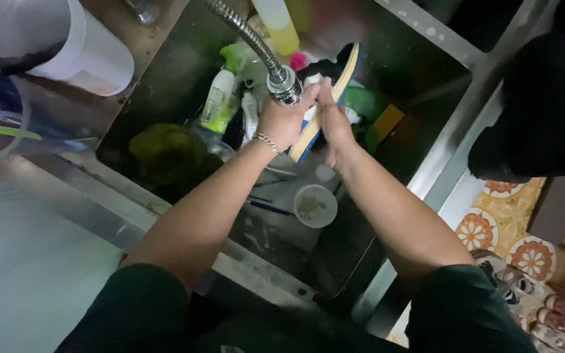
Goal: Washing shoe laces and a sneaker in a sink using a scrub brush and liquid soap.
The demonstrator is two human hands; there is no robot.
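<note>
So the person is standing over a steel sink [165, 78] with both hands up under the flexible faucet [282, 84]. The left hand [284, 121], bracelet on the wrist, has its grip wrapped around a flat plate-like thing with a blue and tan rim [341, 78], held on edge right below the spout, probably so water runs down its face. The right hand [333, 124] is pressed flat against the other side; can't tell if its grip is actually closed on anything or just rubbing. Down in the basin there's a small round cup [315, 205] sitting upright, a green spray bottle [220, 98] leaning at the back and a yellow bottle [276, 23] behind the hose. A white jug [67, 42] lies on the surface to the left.
</note>
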